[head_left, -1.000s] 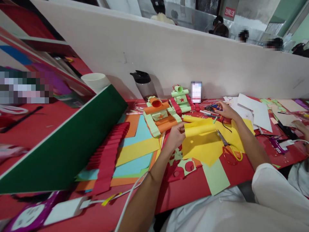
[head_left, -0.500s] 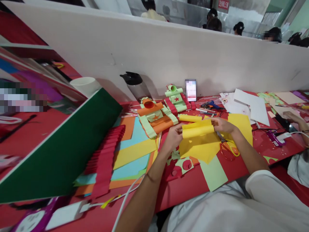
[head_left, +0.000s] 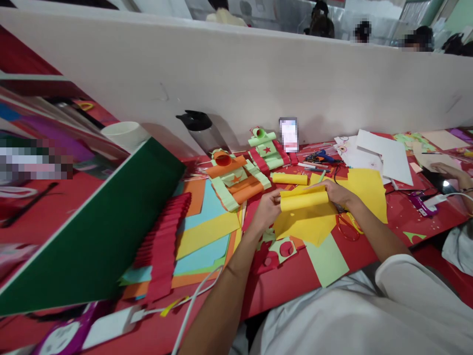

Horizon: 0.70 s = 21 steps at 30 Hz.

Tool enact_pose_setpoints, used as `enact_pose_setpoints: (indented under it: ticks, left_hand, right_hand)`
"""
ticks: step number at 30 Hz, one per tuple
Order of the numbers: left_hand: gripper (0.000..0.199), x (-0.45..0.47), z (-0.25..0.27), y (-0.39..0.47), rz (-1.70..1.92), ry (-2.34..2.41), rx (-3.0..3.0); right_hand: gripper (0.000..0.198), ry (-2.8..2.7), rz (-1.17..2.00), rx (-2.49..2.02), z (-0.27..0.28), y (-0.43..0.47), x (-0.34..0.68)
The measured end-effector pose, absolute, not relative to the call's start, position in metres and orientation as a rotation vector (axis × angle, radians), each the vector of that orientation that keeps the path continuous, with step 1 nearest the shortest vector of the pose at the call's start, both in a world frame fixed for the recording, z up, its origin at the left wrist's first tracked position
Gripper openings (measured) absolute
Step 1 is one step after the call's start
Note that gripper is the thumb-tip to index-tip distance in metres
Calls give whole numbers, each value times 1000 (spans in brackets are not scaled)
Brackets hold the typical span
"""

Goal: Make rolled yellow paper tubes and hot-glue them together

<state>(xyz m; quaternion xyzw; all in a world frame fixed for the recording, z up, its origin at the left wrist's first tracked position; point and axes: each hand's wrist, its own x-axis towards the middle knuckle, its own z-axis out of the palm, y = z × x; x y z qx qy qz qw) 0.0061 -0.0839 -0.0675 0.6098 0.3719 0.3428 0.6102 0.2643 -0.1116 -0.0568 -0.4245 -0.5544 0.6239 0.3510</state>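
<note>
My left hand (head_left: 268, 209) is closed on the left end of a partly rolled sheet of yellow paper (head_left: 305, 201). At the other end, my right hand (head_left: 338, 193) grips the same paper, with its fingers along the upper edge. Below the roll lies a flat yellow sheet (head_left: 305, 229). A finished-looking yellow paper tube (head_left: 290, 178) rests just behind. Scissors (head_left: 347, 229) with red and yellow handles lie by my right wrist, partly hidden. A thin pale green stick (head_left: 322, 175) shows behind my right hand; whether it is held I cannot tell.
Orange-green (head_left: 236, 180) and green-red (head_left: 266, 148) rolled-paper models stand behind, near a phone (head_left: 288, 134) and thermos (head_left: 199, 129). Left are coloured sheets (head_left: 207, 231), pleated red paper (head_left: 162, 246) and a green board (head_left: 96, 236). A co-worker's hand (head_left: 445, 170) is at far right.
My right hand has shifted slightly left and down along the yellow paper, covering more of the scissors. The green stick now shows behind it. My view has tilted slightly.
</note>
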Motion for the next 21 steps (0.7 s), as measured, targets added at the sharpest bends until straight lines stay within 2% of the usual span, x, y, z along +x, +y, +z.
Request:
enact_pose_setpoints:
  ticks: [12, 21]
  left_hand:
    - [42, 6, -74, -81, 783, 853, 1371]
    - [42, 6, -71, -80, 710, 806, 1436]
  right_hand:
    - [57, -1399, 1613, -1137, -55, -107, 261]
    - [53, -1232, 1708, -1154, -75, -98, 265]
